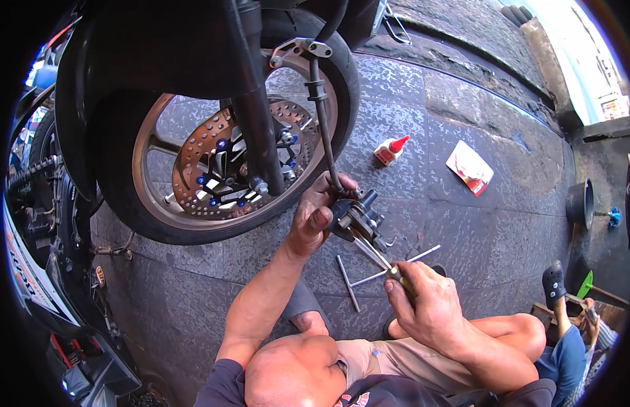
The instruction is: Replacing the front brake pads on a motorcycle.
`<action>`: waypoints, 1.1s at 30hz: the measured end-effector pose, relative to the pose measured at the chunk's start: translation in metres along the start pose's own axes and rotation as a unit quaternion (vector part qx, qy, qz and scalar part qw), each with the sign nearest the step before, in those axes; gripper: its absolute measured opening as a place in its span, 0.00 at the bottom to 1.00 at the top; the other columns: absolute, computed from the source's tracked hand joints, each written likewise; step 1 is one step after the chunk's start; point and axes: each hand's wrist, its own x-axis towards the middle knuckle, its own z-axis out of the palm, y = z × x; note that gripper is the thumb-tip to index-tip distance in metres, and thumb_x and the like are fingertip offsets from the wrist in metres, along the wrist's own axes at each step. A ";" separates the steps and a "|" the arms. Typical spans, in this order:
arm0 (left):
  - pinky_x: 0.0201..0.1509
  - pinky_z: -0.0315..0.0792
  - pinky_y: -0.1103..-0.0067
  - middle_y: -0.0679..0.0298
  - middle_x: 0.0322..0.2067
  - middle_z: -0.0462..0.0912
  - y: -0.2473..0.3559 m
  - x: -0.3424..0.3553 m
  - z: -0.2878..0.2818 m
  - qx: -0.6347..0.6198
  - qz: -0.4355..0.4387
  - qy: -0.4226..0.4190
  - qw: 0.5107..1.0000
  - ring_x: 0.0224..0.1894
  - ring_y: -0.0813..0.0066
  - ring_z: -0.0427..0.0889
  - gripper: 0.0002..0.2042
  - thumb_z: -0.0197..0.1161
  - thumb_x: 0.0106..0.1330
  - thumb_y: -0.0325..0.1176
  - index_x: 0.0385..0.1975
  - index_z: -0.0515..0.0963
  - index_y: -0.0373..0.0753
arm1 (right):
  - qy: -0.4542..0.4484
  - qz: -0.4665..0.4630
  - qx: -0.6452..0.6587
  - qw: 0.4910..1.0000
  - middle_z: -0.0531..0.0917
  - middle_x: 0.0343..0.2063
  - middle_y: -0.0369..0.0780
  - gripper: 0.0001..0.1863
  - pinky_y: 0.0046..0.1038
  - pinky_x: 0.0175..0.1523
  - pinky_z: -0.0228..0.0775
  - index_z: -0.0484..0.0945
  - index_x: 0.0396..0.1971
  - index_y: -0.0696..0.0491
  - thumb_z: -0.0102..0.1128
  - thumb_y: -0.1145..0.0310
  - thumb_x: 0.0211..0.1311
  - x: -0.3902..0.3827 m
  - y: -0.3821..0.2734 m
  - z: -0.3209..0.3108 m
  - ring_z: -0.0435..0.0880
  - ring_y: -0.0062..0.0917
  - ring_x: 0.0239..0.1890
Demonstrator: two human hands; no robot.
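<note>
A black brake caliper (360, 218) hangs from a dark brake hose (323, 129) in front of the motorcycle wheel. Wrapped round the caliper's left side and the hose end is my left hand (313, 216), its fingers blackened with grime. My right hand (427, 296) grips the yellowish handle of a screwdriver (379, 256). The screwdriver's shaft points up and left, its tip at the caliper's lower side; the exact contact is too small to make out. A silver T-handle wrench (369, 278) lies on the floor just below the caliper.
The front wheel (142, 193) with its drilled brake disc (196, 152) stands at upper left. On the tiled floor are a white bottle with a red cap (389, 150) and a white-and-red packet (469, 167). A black bucket (580, 203) and another person's foot (554, 283) are at right.
</note>
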 end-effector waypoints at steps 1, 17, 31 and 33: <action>0.59 0.69 0.76 0.62 0.47 0.74 0.000 0.001 0.000 0.006 0.006 -0.005 1.000 0.52 0.74 0.74 0.42 0.73 0.51 0.64 0.54 0.70 0.35 | 0.013 0.001 -0.023 1.000 0.82 0.29 0.49 0.15 0.42 0.30 0.76 0.78 0.44 0.59 0.62 0.66 0.63 0.001 0.000 0.002 0.84 0.46 0.26; 0.58 0.79 0.64 0.54 0.48 0.78 0.005 0.000 0.010 -0.195 -0.068 0.079 0.975 0.53 0.62 0.81 0.29 0.71 0.55 0.37 0.57 0.68 0.43 | -0.036 -0.007 -0.058 0.998 0.82 0.26 0.47 0.16 0.44 0.32 0.76 0.78 0.45 0.59 0.61 0.64 0.62 0.006 -0.014 -0.034 0.83 0.47 0.26; 0.56 0.82 0.66 0.56 0.47 0.79 0.004 -0.002 0.023 -0.200 -0.087 0.128 0.967 0.52 0.64 0.82 0.27 0.71 0.56 0.41 0.55 0.70 0.44 | -0.030 0.009 -0.084 0.996 0.80 0.32 0.46 0.19 0.41 0.32 0.73 0.76 0.50 0.59 0.62 0.67 0.61 0.004 -0.011 -0.030 0.79 0.43 0.25; 0.54 0.83 0.68 0.56 0.47 0.78 0.004 -0.002 0.023 -0.185 -0.089 0.115 0.972 0.51 0.65 0.83 0.28 0.71 0.56 0.41 0.56 0.69 0.44 | -0.023 0.007 -0.084 0.996 0.80 0.31 0.46 0.19 0.42 0.31 0.73 0.77 0.50 0.59 0.62 0.67 0.61 0.004 -0.009 -0.028 0.80 0.43 0.26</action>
